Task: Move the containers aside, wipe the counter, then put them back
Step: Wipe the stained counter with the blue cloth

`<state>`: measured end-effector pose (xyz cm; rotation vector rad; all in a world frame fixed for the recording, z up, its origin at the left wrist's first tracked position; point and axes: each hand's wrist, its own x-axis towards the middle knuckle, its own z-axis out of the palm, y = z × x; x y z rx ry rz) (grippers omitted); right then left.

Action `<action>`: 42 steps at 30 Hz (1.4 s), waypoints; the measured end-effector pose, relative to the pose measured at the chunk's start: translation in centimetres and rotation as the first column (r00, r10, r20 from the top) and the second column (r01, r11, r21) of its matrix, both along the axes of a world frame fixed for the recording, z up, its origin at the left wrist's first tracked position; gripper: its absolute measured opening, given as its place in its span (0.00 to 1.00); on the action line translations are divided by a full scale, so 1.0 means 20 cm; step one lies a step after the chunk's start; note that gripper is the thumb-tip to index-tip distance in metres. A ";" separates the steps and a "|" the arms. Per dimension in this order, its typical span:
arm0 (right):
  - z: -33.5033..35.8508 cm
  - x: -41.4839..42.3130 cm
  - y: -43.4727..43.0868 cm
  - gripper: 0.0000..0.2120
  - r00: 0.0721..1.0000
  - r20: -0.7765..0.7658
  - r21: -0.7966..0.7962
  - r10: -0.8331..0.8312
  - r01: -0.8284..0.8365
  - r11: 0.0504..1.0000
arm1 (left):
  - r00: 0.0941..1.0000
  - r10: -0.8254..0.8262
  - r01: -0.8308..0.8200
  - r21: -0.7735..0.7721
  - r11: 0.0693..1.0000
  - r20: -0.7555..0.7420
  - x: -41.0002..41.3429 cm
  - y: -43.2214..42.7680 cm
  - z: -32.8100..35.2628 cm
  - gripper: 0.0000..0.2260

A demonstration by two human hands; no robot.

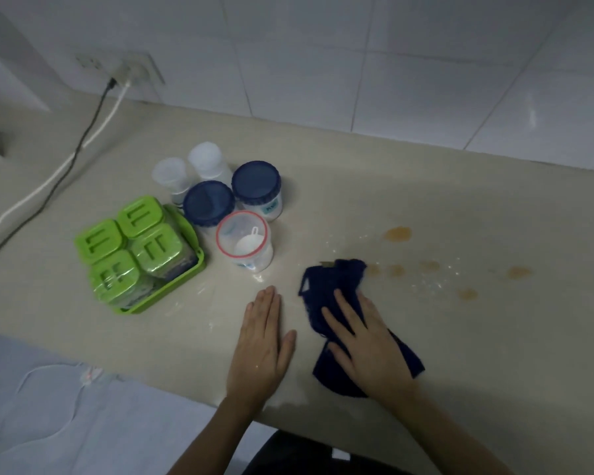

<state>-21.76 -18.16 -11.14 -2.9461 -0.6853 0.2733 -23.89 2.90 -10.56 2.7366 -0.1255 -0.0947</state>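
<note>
Our right hand (366, 341) presses flat and open on the blue cloth (343, 296); the orange stains (396, 233) lie ahead and rightward (nearer it). Left hand (263, 341) rests open on the table (460, 354); containers (206, 207) stand left.

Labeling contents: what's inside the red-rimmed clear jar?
The red-rimmed jar holds a white scoop, seen through its clear top. White contents seem to sit low; how much is unclear.

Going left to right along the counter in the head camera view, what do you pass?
Green tray of green-lidded containers → clear jar with the red rim → left hand flat on the counter → dark blue cloth under the right hand → orange stains, not yet wiped.
</note>
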 end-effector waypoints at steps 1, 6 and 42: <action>-0.01 0.07 0.08 0.25 1.000 0.007 0.033 0.023 -0.024 0.999 | 1.000 0.005 -0.005 0.002 1.000 -0.004 0.00 0.00 0.00 0.28; -0.01 0.28 0.15 0.23 0.999 0.021 0.079 0.048 -0.049 0.996 | 1.000 0.016 -0.015 0.056 0.998 -0.020 0.00 -0.01 -0.01 0.27; 0.01 0.20 -0.34 0.26 0.994 0.071 0.085 -0.086 0.080 0.993 | 0.972 -0.233 0.231 0.052 0.972 0.029 0.27 -0.36 -0.04 0.28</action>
